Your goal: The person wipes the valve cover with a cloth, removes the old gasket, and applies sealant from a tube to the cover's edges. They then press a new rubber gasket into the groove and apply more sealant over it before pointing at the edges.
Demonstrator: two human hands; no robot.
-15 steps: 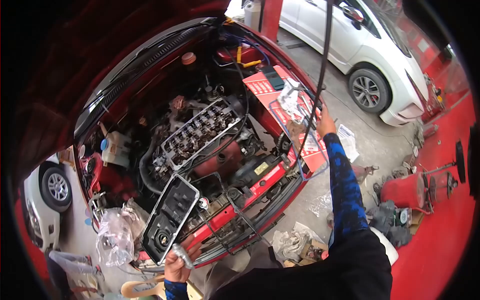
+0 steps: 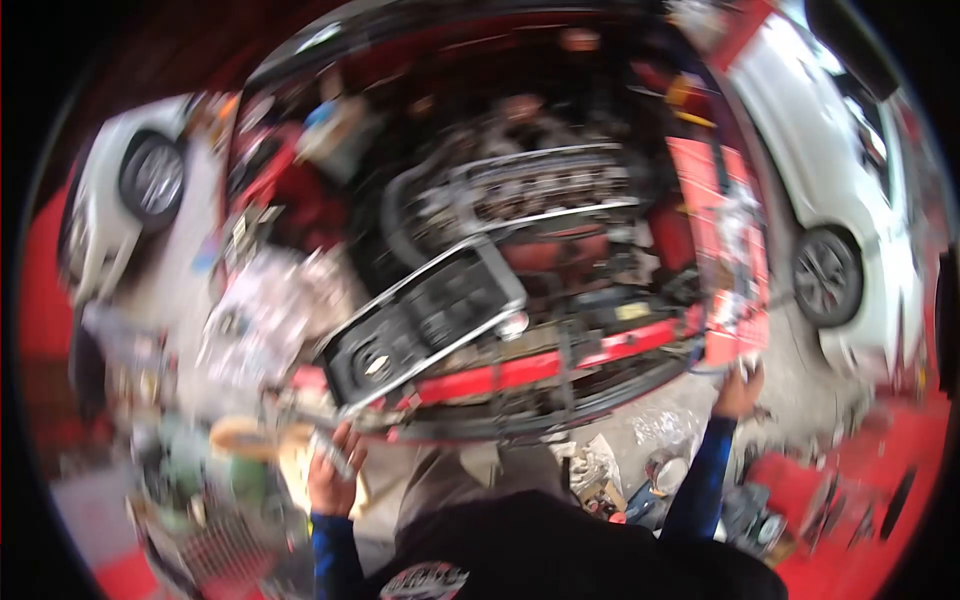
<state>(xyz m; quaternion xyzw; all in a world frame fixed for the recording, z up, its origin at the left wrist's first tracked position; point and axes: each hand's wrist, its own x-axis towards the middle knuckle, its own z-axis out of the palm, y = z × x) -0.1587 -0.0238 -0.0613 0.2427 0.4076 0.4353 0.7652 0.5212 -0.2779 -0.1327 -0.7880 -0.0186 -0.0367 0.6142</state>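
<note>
My left hand (image 2: 332, 482) is closed around a small silver tube (image 2: 333, 455) at the front left of the car. Just beyond it lies a valve cover (image 2: 425, 322), its hollow black inside facing up, resting across the front of the engine bay. My right hand (image 2: 738, 392) is by the near edge of a red printed cardboard sheet (image 2: 737, 345) on the right fender; its fingers are smeared by motion, so I cannot make out a grip. Behind the cover, the engine's cylinder head (image 2: 545, 190) is exposed, with its valve gear showing.
A clear plastic bag (image 2: 255, 325) is bunched on the car's front left corner. A red front crossmember (image 2: 510, 372) runs along the near side. White cars (image 2: 830, 130) stand on both sides. Crumpled paper (image 2: 597, 462) and parts lie on the floor.
My view has swung toward the left and is now blurred. My right hand has drawn back from the items on the cardboard to its near edge. My left hand still has the silver tube.
</note>
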